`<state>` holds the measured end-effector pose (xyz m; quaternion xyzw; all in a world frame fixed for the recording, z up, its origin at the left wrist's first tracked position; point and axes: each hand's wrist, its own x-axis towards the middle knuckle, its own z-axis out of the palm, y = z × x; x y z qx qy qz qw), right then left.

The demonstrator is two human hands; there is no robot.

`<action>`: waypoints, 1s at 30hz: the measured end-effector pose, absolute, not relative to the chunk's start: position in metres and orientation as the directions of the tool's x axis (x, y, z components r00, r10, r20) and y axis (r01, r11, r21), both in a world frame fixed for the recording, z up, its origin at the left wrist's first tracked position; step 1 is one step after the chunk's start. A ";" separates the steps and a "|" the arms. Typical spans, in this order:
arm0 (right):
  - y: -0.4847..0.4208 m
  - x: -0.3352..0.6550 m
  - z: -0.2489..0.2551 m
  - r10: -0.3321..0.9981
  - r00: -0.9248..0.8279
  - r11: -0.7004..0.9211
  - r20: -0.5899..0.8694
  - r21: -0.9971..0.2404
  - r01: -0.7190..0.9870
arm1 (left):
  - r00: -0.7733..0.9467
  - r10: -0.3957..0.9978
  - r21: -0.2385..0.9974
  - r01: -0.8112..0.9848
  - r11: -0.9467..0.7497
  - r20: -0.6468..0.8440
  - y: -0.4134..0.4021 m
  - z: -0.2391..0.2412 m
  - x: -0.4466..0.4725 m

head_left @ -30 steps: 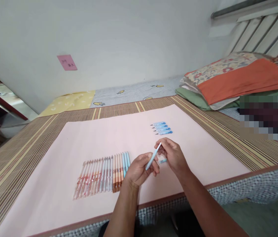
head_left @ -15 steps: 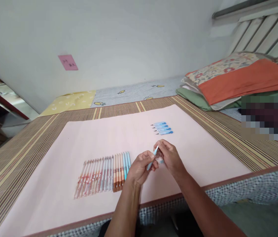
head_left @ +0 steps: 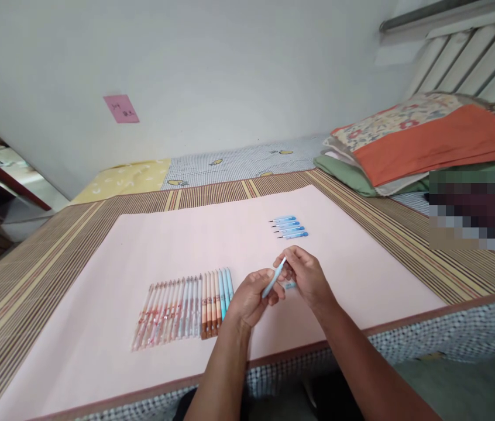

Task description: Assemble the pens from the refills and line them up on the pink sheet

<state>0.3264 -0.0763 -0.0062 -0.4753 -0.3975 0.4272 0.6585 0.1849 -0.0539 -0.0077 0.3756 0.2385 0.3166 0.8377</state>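
Observation:
A light blue pen (head_left: 273, 280) is held at a slant above the pink sheet (head_left: 353, 275). My left hand (head_left: 251, 293) is closed around its lower part. My right hand (head_left: 308, 273) pinches the pale upper end. Behind the fingers lies a small light blue piece (head_left: 290, 285), partly covered, so its kind is unclear. To the left of my hands, a row of pens (head_left: 168, 313) runs from pinkish clear ones to brown-and-cream and light blue ones. Several short blue pieces with dark pointed tips (head_left: 290, 227) lie side by side beyond my right hand.
Under the sheet is a striped bamboo mat (head_left: 65, 245) on a bed. A folded orange and floral pillow (head_left: 432, 146) rests at the right, near the slatted headboard (head_left: 475, 58). A pink note (head_left: 121, 109) is stuck to the wall.
My right hand has shifted slightly up and to the right along the pen, and more of the pen shows between my hands. The laid-out pens stay where they were.

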 end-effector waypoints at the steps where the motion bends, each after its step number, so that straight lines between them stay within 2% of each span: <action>1: -0.077 0.328 -0.005 0.937 0.329 0.188 0.119 -0.965 -0.185 | 0.683 0.709 0.780 -0.344 0.523 -0.174 -0.054 -0.008 0.186; 5: -0.076 0.330 -0.005 0.908 0.399 0.208 0.125 -0.963 -0.172 | 0.604 0.764 0.711 -0.434 0.554 -0.227 -0.053 -0.009 0.187; 10: -0.073 0.331 -0.010 0.893 0.443 0.218 0.076 -0.935 -0.279 | 0.449 0.875 0.620 -0.638 0.456 -0.182 -0.049 -0.010 0.187; 14: -0.075 0.330 -0.012 0.908 0.418 0.166 0.025 -0.938 -0.304 | 0.342 0.919 0.598 -0.700 0.389 -0.198 -0.047 -0.013 0.189; 23: -0.078 0.306 -0.024 0.917 0.395 0.129 -0.044 -0.907 -0.400 | 0.183 0.980 0.750 -0.636 0.180 -0.079 -0.051 -0.013 0.197; 30: -0.078 0.305 -0.028 0.927 0.369 0.112 -0.067 -0.890 -0.443 | 0.158 0.985 0.828 -0.542 0.147 -0.071 -0.052 -0.013 0.198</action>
